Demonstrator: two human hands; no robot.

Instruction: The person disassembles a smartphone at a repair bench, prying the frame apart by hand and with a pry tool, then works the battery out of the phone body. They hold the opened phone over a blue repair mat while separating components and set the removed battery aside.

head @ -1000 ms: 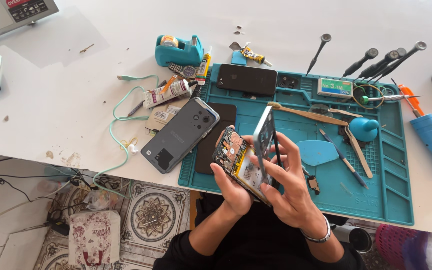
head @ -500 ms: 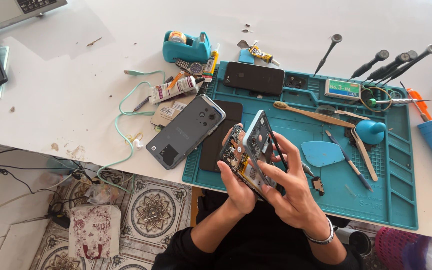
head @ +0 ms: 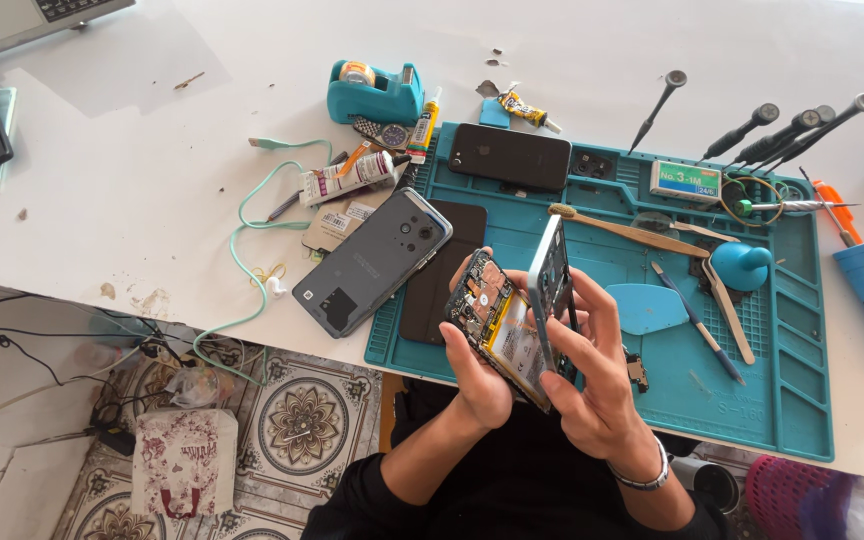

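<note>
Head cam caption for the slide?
Left hand holds an opened phone; right hand lifts its screen panel above a teal repair mat.

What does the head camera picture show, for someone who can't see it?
A left hand holds an opened phone with its circuit board showing, while the right hand lifts its thin grey frame, above a teal rubber work mat strewn with tools.

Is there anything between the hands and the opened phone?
No. The left hand grips the opened phone directly, and the right hand holds its lifted frame. Nothing visible sits between them.
</note>
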